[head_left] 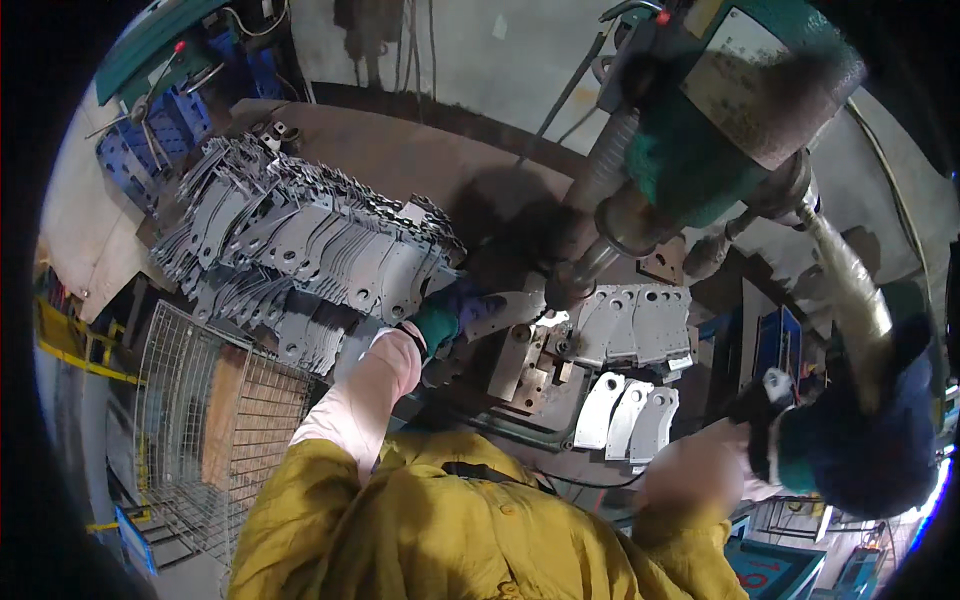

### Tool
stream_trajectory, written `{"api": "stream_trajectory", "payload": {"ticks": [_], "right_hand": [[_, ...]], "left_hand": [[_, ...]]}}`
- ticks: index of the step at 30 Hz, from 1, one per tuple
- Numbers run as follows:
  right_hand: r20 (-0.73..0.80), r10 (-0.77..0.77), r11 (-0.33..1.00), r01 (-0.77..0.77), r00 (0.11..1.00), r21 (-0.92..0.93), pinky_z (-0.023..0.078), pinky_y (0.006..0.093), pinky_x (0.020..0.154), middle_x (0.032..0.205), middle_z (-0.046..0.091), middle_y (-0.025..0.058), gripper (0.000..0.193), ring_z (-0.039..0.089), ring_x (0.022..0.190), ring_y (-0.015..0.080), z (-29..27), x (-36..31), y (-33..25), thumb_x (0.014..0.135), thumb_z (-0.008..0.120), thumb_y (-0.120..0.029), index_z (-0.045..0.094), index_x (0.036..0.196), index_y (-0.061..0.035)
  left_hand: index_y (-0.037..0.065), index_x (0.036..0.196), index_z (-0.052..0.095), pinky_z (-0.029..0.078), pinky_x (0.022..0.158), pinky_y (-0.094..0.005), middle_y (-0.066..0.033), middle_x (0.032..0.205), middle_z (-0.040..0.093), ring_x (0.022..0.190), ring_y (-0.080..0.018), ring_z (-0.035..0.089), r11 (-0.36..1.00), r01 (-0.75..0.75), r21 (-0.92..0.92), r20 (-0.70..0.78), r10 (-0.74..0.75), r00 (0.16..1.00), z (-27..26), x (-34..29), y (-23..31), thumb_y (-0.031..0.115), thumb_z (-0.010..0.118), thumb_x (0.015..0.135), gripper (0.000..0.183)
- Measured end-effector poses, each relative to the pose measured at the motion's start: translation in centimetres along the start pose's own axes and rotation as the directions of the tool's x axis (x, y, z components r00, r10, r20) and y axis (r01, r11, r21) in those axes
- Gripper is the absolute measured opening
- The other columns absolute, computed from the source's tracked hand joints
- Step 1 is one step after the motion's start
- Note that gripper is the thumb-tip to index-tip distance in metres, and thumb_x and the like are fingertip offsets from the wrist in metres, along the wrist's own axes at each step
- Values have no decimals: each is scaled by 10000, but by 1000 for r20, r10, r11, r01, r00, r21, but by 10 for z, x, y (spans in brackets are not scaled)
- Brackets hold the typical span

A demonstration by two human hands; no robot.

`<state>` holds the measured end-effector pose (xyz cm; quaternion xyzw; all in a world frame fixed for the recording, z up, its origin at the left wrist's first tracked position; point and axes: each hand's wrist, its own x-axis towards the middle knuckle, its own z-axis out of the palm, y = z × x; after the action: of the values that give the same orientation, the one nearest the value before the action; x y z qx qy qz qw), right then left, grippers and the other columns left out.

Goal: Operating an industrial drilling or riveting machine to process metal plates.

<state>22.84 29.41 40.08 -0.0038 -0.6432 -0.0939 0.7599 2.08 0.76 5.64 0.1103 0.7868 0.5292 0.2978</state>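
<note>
Left hand (450, 312): we see fingers grasping a grey plate (512, 308).
Grey plate: inward of the desk's (390, 165) left edge, its tip by the drill chuck (569, 287).
Right hand (855, 430): we see fingers wrapped around the lever (845, 275).

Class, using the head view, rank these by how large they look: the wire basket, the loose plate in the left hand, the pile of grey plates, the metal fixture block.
1. Pile of grey plates
2. Wire basket
3. Metal fixture block
4. Loose plate in the left hand, partly covered by it
</note>
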Motion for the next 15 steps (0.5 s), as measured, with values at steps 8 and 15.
{"api": "stream_trajectory", "payload": {"ticks": [8,15], "right_hand": [[260,26,984,-70,965,163,435,348,1001,1210,603,155,368,569,1127,248,17,35,33,1004,496,-300,568,1255,-41],[306,73,982,-122,949,145,431,353,1010,1208,603,156,365,568,1142,254,3,31,27,1001,499,-304,579,1244,-43]], "left_hand": [[83,1124,689,504,751,-302,-80,963,696,828,-147,601,993,84,80,-127,-73,989,18,49,2,456,670,878,447],[56,1212,613,544,861,-401,-183,1129,654,986,-352,647,783,-358,-509,-358,186,915,30,46,-43,314,667,854,445]]}}
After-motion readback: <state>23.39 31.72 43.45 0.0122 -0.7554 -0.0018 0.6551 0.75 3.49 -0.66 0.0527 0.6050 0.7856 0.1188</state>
